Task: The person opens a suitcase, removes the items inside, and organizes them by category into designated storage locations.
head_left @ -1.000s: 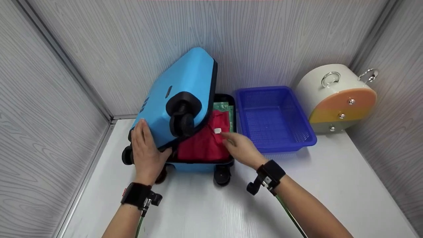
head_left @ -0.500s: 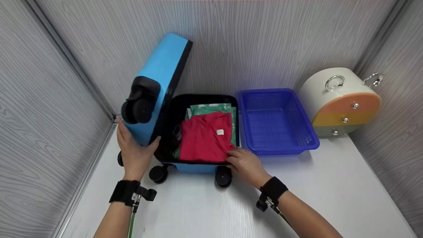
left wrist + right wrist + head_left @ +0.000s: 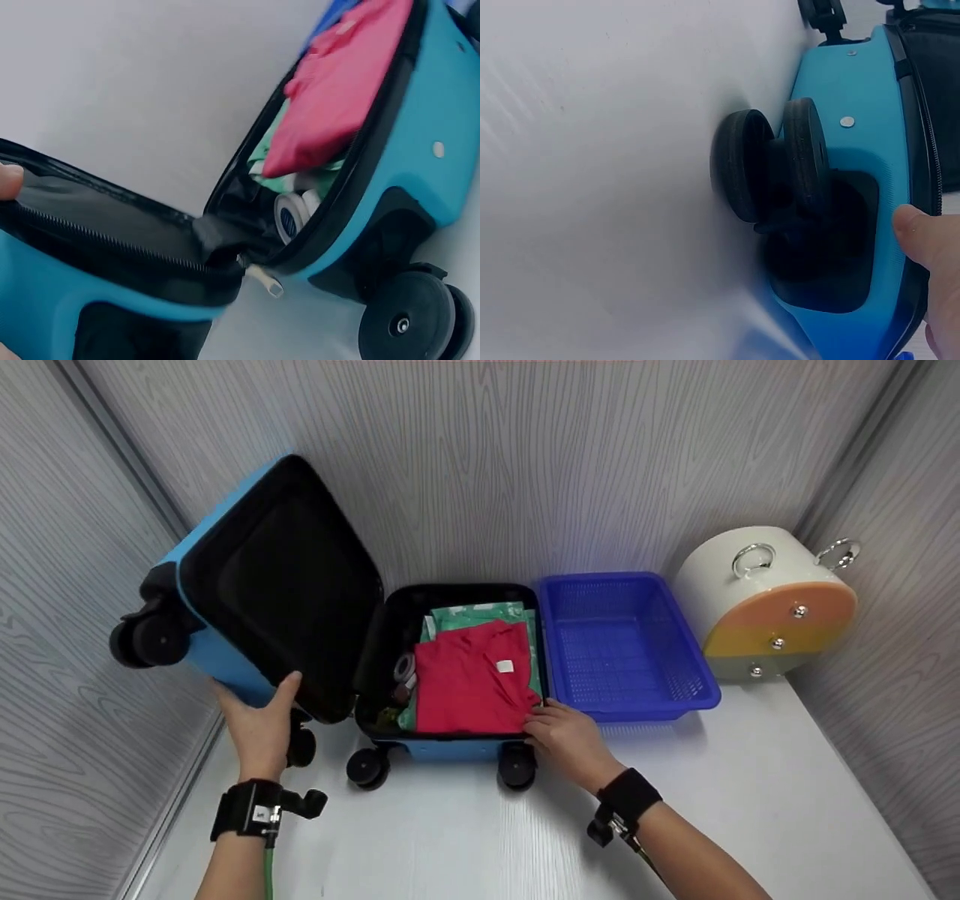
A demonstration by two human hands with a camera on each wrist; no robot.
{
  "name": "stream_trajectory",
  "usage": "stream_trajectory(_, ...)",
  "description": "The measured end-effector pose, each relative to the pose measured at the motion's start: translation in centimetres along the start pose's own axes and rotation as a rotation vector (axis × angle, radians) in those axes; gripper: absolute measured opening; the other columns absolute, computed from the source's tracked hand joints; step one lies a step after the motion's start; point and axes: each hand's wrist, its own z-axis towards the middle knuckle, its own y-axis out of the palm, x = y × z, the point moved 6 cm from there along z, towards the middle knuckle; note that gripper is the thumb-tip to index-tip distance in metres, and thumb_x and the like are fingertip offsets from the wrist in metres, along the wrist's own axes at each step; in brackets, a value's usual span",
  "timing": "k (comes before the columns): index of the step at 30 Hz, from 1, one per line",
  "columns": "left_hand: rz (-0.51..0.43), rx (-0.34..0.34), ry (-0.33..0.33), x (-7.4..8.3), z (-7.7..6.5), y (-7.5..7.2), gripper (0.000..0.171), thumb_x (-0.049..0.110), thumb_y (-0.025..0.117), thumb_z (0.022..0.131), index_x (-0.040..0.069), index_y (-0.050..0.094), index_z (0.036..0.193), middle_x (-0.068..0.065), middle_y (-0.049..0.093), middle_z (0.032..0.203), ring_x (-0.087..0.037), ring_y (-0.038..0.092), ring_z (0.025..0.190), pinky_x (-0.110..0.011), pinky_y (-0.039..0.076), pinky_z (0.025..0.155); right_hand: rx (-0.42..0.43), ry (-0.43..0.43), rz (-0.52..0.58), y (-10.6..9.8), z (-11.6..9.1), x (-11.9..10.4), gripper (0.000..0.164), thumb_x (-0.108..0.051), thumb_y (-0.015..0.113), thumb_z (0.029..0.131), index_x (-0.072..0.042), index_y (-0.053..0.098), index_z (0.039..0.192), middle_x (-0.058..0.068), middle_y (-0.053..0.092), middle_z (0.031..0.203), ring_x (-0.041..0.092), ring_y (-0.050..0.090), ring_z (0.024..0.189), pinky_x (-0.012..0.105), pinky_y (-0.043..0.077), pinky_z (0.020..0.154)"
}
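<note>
The lid (image 3: 296, 570) swings farther left than before! My left hand (image 3: 259, 731) grips it; my right hand (image 3: 568, 741) holds the case (image 3: 454, 750).

My left hand (image 3: 259, 733), thumb wide of the fingers; my right hand (image 3: 568, 740) (back uppermost), thumb nearest me.

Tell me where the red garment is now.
In the head view, the red garment lies near the middle, on green fabric inside the open suitcase, just left of the blue basket.
</note>
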Motion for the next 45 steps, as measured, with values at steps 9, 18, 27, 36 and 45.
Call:
stream_trajectory(9, -0.239, -0.027, -0.151, -3.4, 0.7, -1.9, 0.107, 0.034, 0.07, 0.098, 0.038, -0.015, 0.161, 0.007, 0.0, 0.169, -0.012, 0.003, 0.154, -0.04, 0.007, 0.124, -0.002, 0.022, -0.004, -0.1, -0.2, 0.0, 0.02, -0.011, 0.086, 0.083, -0.008, 0.08, 0.101, 0.009, 0.077, 0.106, 0.028, 0.072, 0.105, 0.046, 0.052, 0.1)
stream_trajectory(18, -0.367, -0.051, -0.423, -7.3, 0.3, -2.6, 0.105, 0.05, 0.062, 0.099, 0.034, -0.022, 0.16, 0.003, -0.009, 0.169, -0.015, -0.003, 0.155, -0.037, 0.008, 0.124, 0.011, 0.02, -0.009, 0.1, -0.2, -0.1, 0.02, -0.01, 0.086, 0.082, -0.007, 0.08, 0.101, 0.009, 0.077, 0.105, 0.027, 0.072, 0.104, 0.044, 0.052, 0.1)
stream_trajectory(27, -0.503, -0.122, -0.667, -11.9, 0.2, -2.7, 0.1, 0.063, 0.053, 0.098, 0.034, -0.018, 0.161, 0.008, -0.02, 0.168, -0.019, -0.004, 0.155, -0.032, 0.012, 0.123, 0.005, 0.039, -0.021, 0.2, -0.2, -0.1, 0.021, -0.01, 0.086, 0.082, -0.006, 0.08, 0.102, 0.009, 0.077, 0.104, 0.026, 0.072, 0.104, 0.043, 0.052, 0.101)
stream_trajectory(36, -0.921, -0.128, -0.826, -14.2, 0.7, -1.7, 0.086, 0.056, 0.062, 0.097, 0.048, 0.005, 0.161, 0.011, 0.001, 0.169, -0.009, 0.01, 0.154, -0.029, 0.018, 0.122, 0.015, 0.05, -0.011, 0.0, -0.2, -0.2, 0.022, -0.009, 0.087, 0.082, -0.005, 0.08, 0.102, 0.01, 0.077, 0.104, 0.026, 0.073, 0.104, 0.044, 0.052, 0.101)
stream_trajectory(45, -0.849, -0.144, -0.827, -14.7, 0.2, -1.8, 0.09, 0.065, 0.055, 0.095, 0.05, -0.006, 0.159, 0.009, -0.01, 0.17, -0.011, 0.004, 0.155, -0.029, 0.017, 0.122, 0.013, 0.039, -0.008, 0.2, -0.4, -0.3, 0.021, -0.01, 0.086, 0.082, -0.007, 0.08, 0.103, 0.009, 0.077, 0.106, 0.026, 0.072, 0.105, 0.043, 0.052, 0.101)
